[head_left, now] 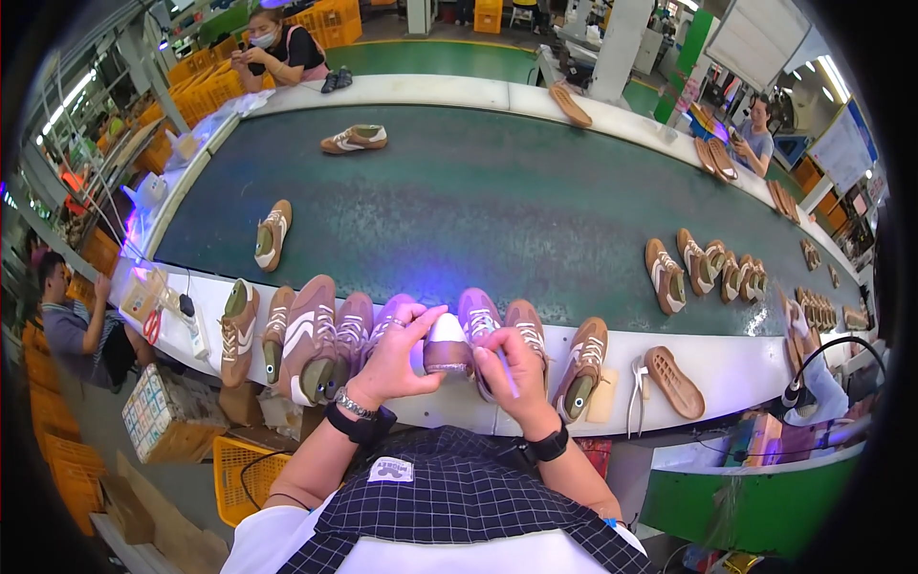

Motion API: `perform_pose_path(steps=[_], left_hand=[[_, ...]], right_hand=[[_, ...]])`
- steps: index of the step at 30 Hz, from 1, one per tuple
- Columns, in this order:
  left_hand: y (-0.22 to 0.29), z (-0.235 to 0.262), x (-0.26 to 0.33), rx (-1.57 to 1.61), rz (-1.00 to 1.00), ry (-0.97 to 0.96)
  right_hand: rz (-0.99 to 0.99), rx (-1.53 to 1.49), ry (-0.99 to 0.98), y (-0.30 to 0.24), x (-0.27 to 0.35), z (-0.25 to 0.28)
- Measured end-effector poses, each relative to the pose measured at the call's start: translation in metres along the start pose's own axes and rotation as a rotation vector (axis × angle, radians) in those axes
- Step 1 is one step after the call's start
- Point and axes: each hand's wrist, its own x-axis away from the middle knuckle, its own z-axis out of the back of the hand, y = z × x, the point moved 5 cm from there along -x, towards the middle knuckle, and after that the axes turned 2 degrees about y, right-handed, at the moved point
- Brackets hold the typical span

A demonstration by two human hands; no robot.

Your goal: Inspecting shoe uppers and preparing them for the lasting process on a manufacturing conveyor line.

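Observation:
Between my hands, a brown and white sneaker stands with one end toward me. My left hand grips its left side, thumb and fingers around it. Close to the shoe's right side is my right hand, its fingers closed in a pinch around a slim, pale stick-like tool whose exact kind I cannot make out. More laced sneakers line the white ledge: a large brown one left of my left hand, and another beyond my right hand.
Pincers and a brown shoe sole lie on the ledge at right. Scissors rest at left. Sneakers ride the green conveyor belt. A yellow crate stands below left. Other people sit around the line.

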Motion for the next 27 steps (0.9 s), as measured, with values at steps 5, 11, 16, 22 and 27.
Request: perform_pose_path(steps=[5, 11, 16, 22, 27], left_hand=[[-0.006, 0.009, 0.009, 0.037, 0.008, -0.045], [0.001, 0.013, 0.010, -0.009, -0.096, -0.085], [0.004, 0.011, 0.014, 0.004, -0.138, -0.098], [0.006, 0.010, 0.009, 0.006, -0.171, -0.105], [0.002, 0.007, 0.001, -0.002, -0.217, -0.081]], right_hand=[[0.173, 0.265, -0.100, -0.027, -0.005, -0.027], [0.260, 0.479, -0.224, -0.026, -0.010, -0.033], [0.271, 0.524, -0.215, -0.038, -0.005, -0.034], [0.313, 0.582, -0.152, -0.037, -0.001, -0.032], [0.321, 0.587, -0.138, -0.033, -0.005, -0.029]])
